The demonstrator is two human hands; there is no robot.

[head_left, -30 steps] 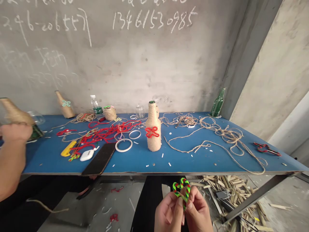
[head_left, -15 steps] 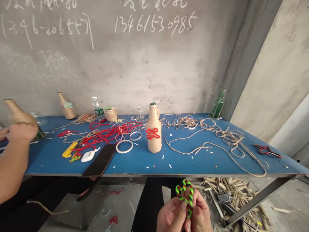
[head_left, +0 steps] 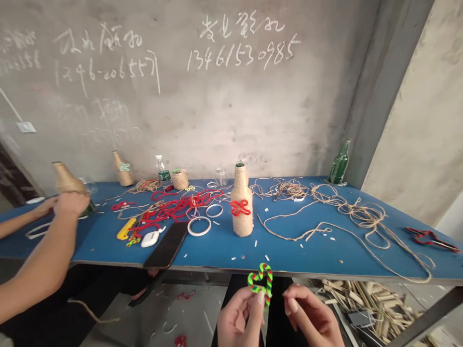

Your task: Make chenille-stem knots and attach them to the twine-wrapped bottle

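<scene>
Left hand (head_left: 237, 318) pinching a green-and-red pipe-cleaner loop (head_left: 261, 281).
Right hand (head_left: 313, 318) is hovering beside it, loosely curled, gripping nothing, below the blue table (head_left: 325, 250).

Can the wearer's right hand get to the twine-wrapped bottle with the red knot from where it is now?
Probably yes. The right hand is free, just off the pipe-cleaner loop, and the bottle stands near the table edge with only scraps in between.

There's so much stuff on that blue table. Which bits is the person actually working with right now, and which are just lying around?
In hand:
- green and red twisted loop, pinched in the left hand
- right hand, open beside it, not touching

Lying about:
- twine-wrapped bottle with a red knot
- loose twine
- red cord
- white rings
- black phone
- green bottle
- a co-worker's hand on another wrapped bottle
</scene>
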